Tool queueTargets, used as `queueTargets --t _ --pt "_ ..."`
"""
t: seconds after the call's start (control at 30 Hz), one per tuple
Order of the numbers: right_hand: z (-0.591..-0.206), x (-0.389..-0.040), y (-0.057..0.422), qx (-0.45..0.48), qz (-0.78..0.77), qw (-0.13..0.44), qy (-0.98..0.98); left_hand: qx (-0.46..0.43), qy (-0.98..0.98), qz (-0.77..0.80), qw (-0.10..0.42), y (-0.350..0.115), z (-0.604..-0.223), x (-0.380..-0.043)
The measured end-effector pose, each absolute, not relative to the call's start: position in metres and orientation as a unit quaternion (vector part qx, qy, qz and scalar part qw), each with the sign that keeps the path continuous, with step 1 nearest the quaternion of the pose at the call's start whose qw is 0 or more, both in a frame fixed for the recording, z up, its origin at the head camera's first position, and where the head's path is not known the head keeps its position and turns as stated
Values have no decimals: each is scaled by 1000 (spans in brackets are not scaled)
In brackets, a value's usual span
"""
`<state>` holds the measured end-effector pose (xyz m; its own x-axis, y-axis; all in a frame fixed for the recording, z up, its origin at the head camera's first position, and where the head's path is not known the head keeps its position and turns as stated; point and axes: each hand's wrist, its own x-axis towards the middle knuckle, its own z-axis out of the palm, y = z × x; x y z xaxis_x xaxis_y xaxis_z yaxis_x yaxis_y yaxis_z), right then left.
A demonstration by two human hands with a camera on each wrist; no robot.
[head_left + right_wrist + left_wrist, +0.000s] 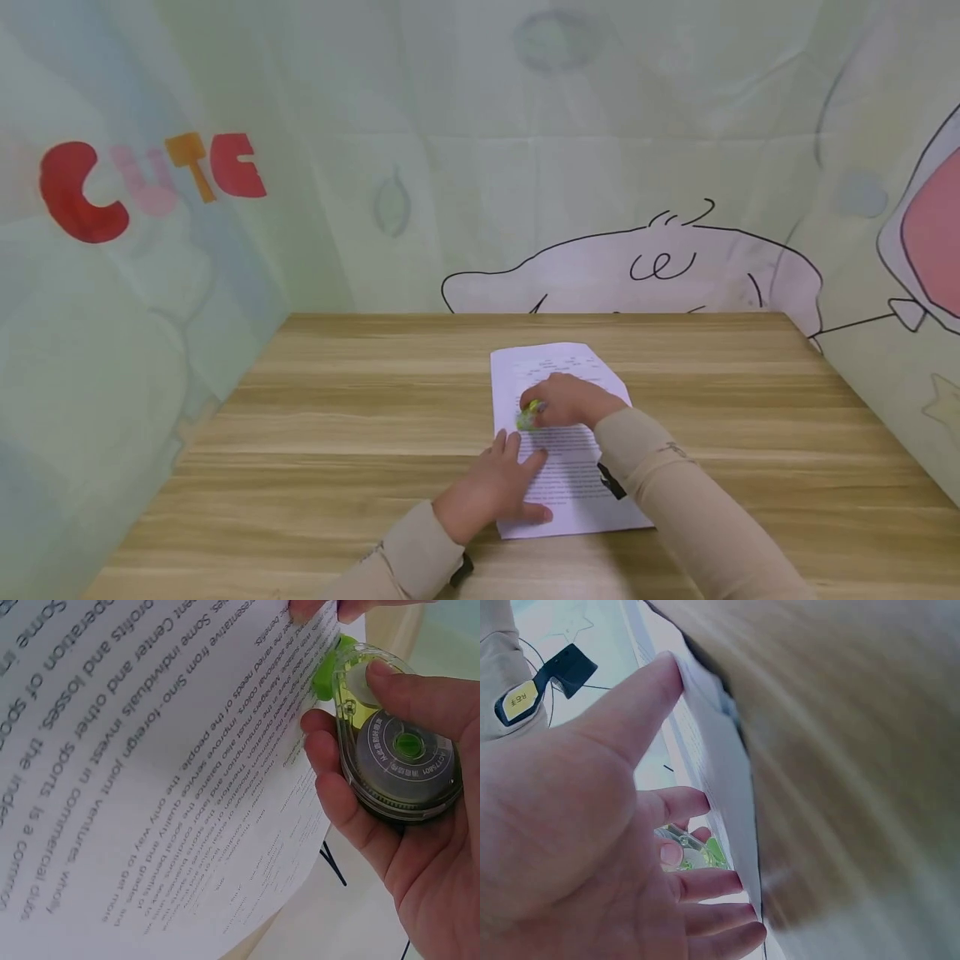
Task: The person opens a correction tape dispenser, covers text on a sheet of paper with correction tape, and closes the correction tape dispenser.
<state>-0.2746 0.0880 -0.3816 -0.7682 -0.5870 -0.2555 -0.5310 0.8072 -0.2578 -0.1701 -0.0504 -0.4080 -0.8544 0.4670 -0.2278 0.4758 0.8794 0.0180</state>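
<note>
My right hand [572, 400] grips a correction tape dispenser [409, 754] with a clear, rounded body and a green tip end. The thumb presses on its side while the fingers curl around from below. Its green end is right at the lines of print on a white paper sheet [577, 475]. Lower on the sheet, along its left edge, rests my left hand [501, 487] with fingers spread. In the left wrist view its thumb and fingertips touch the paper [724, 761] near the edge.
The paper lies on a wood-grain table [360, 417]. Behind it hangs a pale printed backdrop [420, 192] with a cartoon outline and coloured letters. A black strap [612, 481] shows at the right wrist.
</note>
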Motion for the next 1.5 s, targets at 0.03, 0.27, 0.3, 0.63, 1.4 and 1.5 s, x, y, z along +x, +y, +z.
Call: queueTargets --t 0.03,0.27,0.3,0.63,1.4,1.5 --pt "-381 -274 88 -298 -82 165 936 245 963 -18 112 -51 -408 -170" --pt "-383 -273 87 -282 -81 181 939 250 962 -17 109 -53 -406 -166" --pt "-384 -273 87 -285 -81 179 938 250 962 -18 108 -53 -406 -166" --pt "-379 -274 88 -307 -67 170 934 247 962 -16 114 -53 -406 -169" --pt "-377 -277 82 -321 -5 164 933 245 964 -12 107 -53 -402 -167" --pt "-378 -277 83 -323 -2 163 932 244 963 -12 109 -51 -400 -166"
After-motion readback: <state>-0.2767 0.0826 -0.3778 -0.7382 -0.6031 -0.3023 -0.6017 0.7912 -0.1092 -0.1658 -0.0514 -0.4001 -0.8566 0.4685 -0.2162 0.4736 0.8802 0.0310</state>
